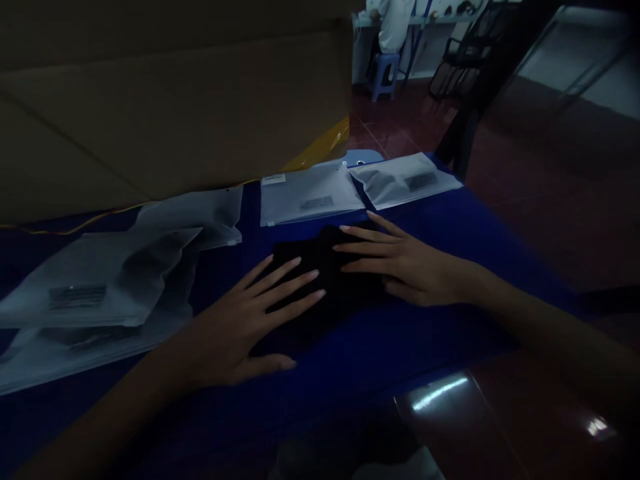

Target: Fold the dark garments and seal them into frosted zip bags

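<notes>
A piece of black cloth (320,267) lies on the blue table cover (360,353), its exact kind lost in the dim light. On its left part rests my left hand (260,313), open, with the fingers spread and the thumb apart. My right hand (395,260) lies on the right part of the cloth, open, its fingers stretched out to the left. Just beyond the cloth are two frosted zip bags, a flat one (313,190) and a bulging one (405,180). The cloth's edges are partly hidden under both hands.
More frosted zip bags (100,280) lie overlapping at the left, with dark contents. A big cardboard box (190,120) stands along the back edge, with yellow tape (320,147). Further off, a person (395,27) sits on a blue stool (385,73) near a black chair (463,50).
</notes>
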`<action>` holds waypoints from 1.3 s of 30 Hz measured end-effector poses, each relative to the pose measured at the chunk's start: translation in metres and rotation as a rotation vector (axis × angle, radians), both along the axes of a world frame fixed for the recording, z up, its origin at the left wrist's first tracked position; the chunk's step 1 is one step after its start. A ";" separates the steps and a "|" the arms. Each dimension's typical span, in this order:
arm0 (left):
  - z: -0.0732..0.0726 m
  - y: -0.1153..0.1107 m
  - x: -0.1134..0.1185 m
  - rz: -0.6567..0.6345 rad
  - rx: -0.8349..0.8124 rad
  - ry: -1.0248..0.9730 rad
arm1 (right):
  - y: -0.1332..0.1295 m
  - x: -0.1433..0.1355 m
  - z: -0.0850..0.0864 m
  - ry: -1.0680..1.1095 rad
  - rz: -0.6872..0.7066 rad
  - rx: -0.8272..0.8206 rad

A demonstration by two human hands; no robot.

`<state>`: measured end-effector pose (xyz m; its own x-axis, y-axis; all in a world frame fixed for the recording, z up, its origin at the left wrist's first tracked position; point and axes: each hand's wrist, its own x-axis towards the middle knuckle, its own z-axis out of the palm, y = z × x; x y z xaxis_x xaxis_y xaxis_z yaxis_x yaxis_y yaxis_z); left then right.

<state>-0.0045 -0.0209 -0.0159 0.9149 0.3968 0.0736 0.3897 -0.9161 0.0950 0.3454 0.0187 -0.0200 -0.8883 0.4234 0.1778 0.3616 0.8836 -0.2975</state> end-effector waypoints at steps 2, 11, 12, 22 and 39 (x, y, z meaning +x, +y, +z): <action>-0.001 -0.002 0.002 0.019 -0.021 0.029 | 0.000 -0.001 -0.004 0.072 -0.053 0.019; -0.006 -0.003 0.003 0.054 -0.026 0.014 | -0.004 -0.008 -0.011 -0.098 -0.095 0.056; -0.006 -0.002 0.002 0.050 -0.021 0.006 | -0.002 -0.005 -0.011 -0.100 -0.108 0.061; -0.008 0.000 -0.001 0.049 0.001 -0.069 | -0.003 -0.006 -0.006 0.054 -0.603 0.135; -0.013 -0.001 0.002 0.036 0.123 -0.070 | -0.025 -0.032 -0.008 0.424 -0.330 0.277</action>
